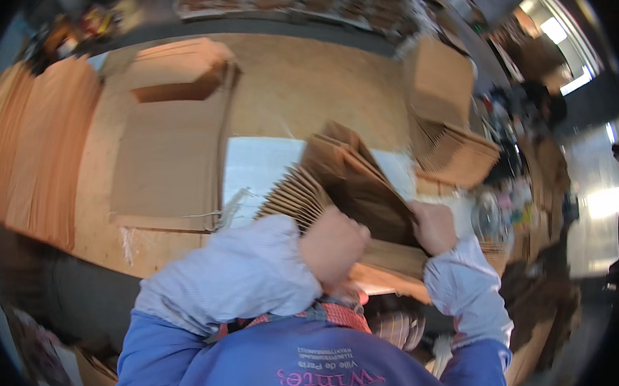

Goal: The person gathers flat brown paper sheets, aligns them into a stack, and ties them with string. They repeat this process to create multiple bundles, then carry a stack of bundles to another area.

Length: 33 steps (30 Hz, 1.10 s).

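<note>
In front of me a brown paper bag (373, 205) is spread open, its dark inside showing. My right hand (434, 228) is closed on the bag's right edge. At its near left side is my left hand (333, 245), curled into a fist against the paper; what its fingers grip is partly hidden. Beside that hand, a fanned row of folded brown paper bags (291, 195) lies on a white sheet (254, 157). Both hands look slightly blurred.
A flat stack of brown paper (172, 155) carries more folded pieces (178, 65) on top. Tall paper stacks (50, 150) stand at the far left. More fanned bags (459, 153) sit at the right of the wooden table (318, 68), beside a brown block (439, 76).
</note>
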Available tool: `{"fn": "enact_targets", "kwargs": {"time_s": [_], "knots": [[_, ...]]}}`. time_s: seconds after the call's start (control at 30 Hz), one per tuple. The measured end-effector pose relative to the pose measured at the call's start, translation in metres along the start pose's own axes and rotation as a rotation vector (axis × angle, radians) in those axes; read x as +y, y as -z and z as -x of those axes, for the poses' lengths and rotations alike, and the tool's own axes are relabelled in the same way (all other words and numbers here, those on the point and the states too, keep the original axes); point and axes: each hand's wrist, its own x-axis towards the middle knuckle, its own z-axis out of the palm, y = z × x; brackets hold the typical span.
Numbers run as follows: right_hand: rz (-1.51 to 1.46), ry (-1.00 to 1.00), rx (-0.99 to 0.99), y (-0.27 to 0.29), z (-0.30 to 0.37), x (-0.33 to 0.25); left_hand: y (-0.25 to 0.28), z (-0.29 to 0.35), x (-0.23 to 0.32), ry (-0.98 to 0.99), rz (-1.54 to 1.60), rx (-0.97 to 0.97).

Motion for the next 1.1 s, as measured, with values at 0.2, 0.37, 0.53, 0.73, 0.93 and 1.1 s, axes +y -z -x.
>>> {"fn": "enact_targets", "kwargs": {"time_s": [0.2,0.37,0.53,0.73,0.93,1.1], "knots": [[0.209,0.336,0.661,0.122,-0.008,-0.009,-0.016,-0.003,0.006,0.03,0.006,0.035],[-0.051,0.332,0.749,0.213,-0.063,-0.067,-0.022,0.002,0.011,-0.005,-0.027,0.09],[-0.304,0.473,0.929,0.241,-0.172,-0.168,-0.026,0.005,0.014,-0.024,-0.006,0.166],[-0.746,0.439,0.926,0.231,-0.264,-0.29,-0.057,0.001,0.017,-0.005,-0.055,0.433],[-1.391,0.277,0.736,0.176,-0.364,-0.371,-0.088,-0.016,0.022,0.026,0.011,0.388],[-1.622,0.191,0.574,0.041,-0.474,-0.391,-0.089,-0.011,0.009,-0.007,0.007,0.288]]}}
